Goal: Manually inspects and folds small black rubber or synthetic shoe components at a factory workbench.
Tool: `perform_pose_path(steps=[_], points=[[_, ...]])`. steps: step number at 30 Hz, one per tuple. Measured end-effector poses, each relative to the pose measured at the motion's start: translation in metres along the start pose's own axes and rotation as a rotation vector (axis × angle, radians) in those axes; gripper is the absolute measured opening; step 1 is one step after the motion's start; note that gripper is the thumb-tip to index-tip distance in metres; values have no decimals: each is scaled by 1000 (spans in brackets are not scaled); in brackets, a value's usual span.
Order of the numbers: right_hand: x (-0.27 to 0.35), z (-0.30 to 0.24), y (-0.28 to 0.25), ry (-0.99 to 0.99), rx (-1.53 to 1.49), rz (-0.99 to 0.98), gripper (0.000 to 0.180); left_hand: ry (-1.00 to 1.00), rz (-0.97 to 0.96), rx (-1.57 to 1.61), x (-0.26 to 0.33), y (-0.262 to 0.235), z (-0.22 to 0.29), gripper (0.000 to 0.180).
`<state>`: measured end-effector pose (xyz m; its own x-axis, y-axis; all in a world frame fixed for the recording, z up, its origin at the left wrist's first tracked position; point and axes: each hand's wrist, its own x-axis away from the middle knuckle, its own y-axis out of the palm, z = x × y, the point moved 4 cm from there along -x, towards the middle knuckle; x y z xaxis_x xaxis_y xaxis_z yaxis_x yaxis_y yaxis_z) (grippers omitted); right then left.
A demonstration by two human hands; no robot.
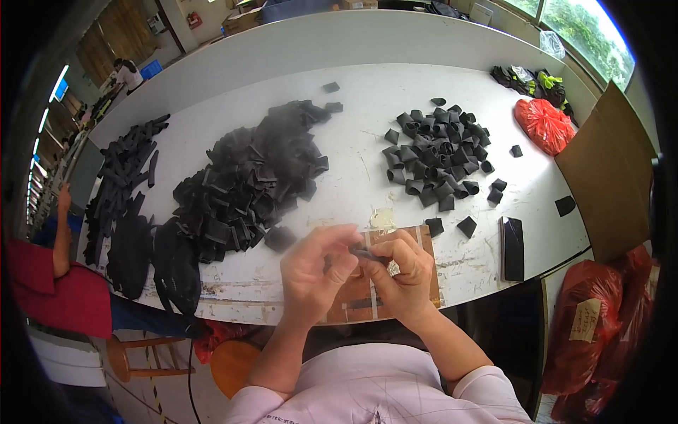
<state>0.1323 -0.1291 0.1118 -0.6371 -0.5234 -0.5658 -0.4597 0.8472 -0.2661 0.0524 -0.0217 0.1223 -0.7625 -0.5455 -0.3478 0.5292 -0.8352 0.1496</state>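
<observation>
Near the front edge of the table, my left hand point(312, 267) and my right hand point(405, 277) meet over a brown board point(424, 263) with tape strips on it. Between their fingertips is a small dark fabric piece point(369, 255), partly hidden by the fingers. Both hands are closed on it, the right in a pinch of thumb and forefinger. Left of my hands spreads a big heap of flat black fabric pieces point(247, 169). Beyond them to the right lies a group of black pieces curled into short loops point(441, 152).
A black phone point(512, 249) lies right of the board, near a cardboard sheet point(607, 169). Red plastic bags point(583, 325) stand beside the table, and another red bag point(544, 126) rests on it. Dark strips point(131, 159) lie far left. A person in red point(56, 283) is at left.
</observation>
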Motion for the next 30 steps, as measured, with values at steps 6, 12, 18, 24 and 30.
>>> perform_pose_path(steps=[6,12,18,24,30], points=[[-7,-7,-6,0,-12,25,18,45,-129,-109,-4,2,-5,21],[-27,-29,-11,-138,-69,74,18,98,14,-124,5,-7,-2,19],[-3,-32,-30,-124,-226,228,14,158,96,-279,13,-10,2,10],[97,15,-78,298,-65,228,9,75,-287,-109,50,25,14,28],[236,85,-101,1163,-86,343,19,-112,-705,579,83,80,56,33]])
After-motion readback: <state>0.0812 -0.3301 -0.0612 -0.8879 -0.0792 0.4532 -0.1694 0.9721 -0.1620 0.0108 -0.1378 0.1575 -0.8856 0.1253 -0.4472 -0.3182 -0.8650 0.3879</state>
